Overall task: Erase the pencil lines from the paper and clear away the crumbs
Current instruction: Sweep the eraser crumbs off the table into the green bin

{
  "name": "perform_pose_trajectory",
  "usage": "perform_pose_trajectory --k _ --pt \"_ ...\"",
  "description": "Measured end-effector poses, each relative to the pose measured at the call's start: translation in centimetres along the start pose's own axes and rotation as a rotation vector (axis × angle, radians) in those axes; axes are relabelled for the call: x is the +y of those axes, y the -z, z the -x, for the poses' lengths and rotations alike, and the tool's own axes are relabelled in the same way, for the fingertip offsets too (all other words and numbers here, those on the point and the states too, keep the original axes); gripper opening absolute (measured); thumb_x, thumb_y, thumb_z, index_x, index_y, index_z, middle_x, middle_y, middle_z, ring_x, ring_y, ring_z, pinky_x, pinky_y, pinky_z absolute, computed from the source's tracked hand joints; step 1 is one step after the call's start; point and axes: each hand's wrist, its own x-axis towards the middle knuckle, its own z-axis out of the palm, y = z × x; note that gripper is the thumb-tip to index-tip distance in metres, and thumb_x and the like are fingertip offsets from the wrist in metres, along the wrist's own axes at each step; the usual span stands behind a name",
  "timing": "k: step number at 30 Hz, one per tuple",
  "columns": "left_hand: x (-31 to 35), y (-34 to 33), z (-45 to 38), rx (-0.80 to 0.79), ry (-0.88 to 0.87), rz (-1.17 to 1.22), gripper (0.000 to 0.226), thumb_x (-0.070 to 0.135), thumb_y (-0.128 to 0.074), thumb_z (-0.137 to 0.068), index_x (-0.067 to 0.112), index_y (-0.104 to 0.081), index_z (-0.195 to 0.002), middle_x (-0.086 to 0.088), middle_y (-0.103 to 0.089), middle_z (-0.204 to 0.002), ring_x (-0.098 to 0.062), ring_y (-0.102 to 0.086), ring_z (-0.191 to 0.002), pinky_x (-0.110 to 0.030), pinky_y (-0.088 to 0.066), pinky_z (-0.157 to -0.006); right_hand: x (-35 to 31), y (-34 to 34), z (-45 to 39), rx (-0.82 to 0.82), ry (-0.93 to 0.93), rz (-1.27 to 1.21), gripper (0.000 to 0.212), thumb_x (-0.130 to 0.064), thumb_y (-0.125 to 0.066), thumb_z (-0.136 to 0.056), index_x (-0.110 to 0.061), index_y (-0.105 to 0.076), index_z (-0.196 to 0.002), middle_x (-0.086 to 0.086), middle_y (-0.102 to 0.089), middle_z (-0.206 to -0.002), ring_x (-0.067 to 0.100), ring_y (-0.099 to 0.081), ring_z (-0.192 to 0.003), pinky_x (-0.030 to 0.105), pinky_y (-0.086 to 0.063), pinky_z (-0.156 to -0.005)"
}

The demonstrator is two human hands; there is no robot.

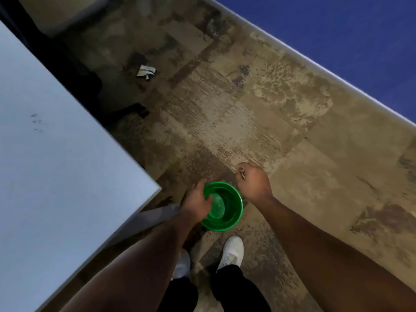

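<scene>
I am standing over the floor and looking down. My left hand (197, 202) grips the near rim of a green plastic bowl (227, 210), thumb inside it, and holds it above the floor. A flat grey sheet (155, 218), possibly the paper, sticks out to the left from under that hand. To the right of the bowl and just beyond it, my right hand (254, 182) is curled into a fist. A small pale object (242, 175) shows between its fingers; I cannot tell what it is. No crumbs are clear inside the bowl.
A pale grey table (56, 154) fills the left side, its corner close to my left hand, with dark smudges (36, 122) on top. Mottled brown floor lies ahead, with a white scrap (146, 72) on it. A blue wall (337, 30) runs along the right. My white shoes (231, 251) are below.
</scene>
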Motion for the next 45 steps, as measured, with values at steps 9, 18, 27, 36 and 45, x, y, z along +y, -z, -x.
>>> perform_pose_trajectory --k 9,18,27,36,45 --pt "-10.0 -9.7 -11.6 0.057 0.137 -0.048 0.035 0.011 -0.058 -0.100 0.007 -0.066 -0.134 -0.018 -0.063 -0.136 -0.033 -0.057 -0.129 -0.037 -0.042 -0.109 13.9 -14.0 -1.8 -0.080 -0.161 0.073 0.026 -0.026 -0.055 -0.096 -0.009 -0.065 -0.113 0.012 -0.061 -0.105 0.028 -0.060 -0.091 0.030 -0.047 -0.074" --pt "-16.2 -16.7 -15.4 0.143 0.372 0.143 0.049 0.009 -0.062 -0.098 0.000 -0.053 -0.145 -0.027 -0.058 -0.141 -0.041 -0.054 -0.130 -0.041 -0.041 -0.106 20.9 -23.9 -1.7 -0.178 -0.527 0.010 0.035 -0.032 -0.056 -0.094 -0.008 -0.054 -0.120 0.015 -0.063 -0.106 0.025 -0.058 -0.082 0.029 -0.046 -0.065" --pt "-14.8 -16.6 -15.1 0.137 0.402 0.185 0.040 -0.004 -0.051 -0.099 -0.001 -0.057 -0.138 -0.024 -0.060 -0.138 -0.037 -0.055 -0.128 -0.032 -0.038 -0.099 21.1 -23.9 -1.2 -0.153 -0.605 -0.050 0.024 -0.013 -0.052 -0.089 -0.009 -0.059 -0.112 0.013 -0.067 -0.099 0.029 -0.063 -0.086 0.035 -0.055 -0.072" --pt "-7.8 -10.0 -9.2 0.292 0.261 0.270 0.035 0.001 -0.047 -0.099 0.004 -0.060 -0.132 -0.020 -0.069 -0.121 -0.038 -0.063 -0.114 -0.024 -0.034 -0.078 15.7 -12.3 -0.2 -0.141 -0.489 -0.319 0.028 -0.021 -0.054 -0.093 -0.021 -0.058 -0.120 0.005 -0.067 -0.098 0.020 -0.064 -0.081 0.027 -0.049 -0.068" --pt "3.7 -1.5 -0.4 0.332 0.126 0.336 0.038 -0.005 -0.050 -0.095 -0.007 -0.058 -0.133 -0.028 -0.061 -0.131 -0.040 -0.058 -0.124 -0.035 -0.038 -0.105 7.6 2.6 -1.9 -0.017 -0.493 -0.466 0.022 -0.016 -0.059 -0.086 -0.022 -0.069 -0.104 0.009 -0.073 -0.094 0.030 -0.070 -0.087 0.048 -0.057 -0.086"
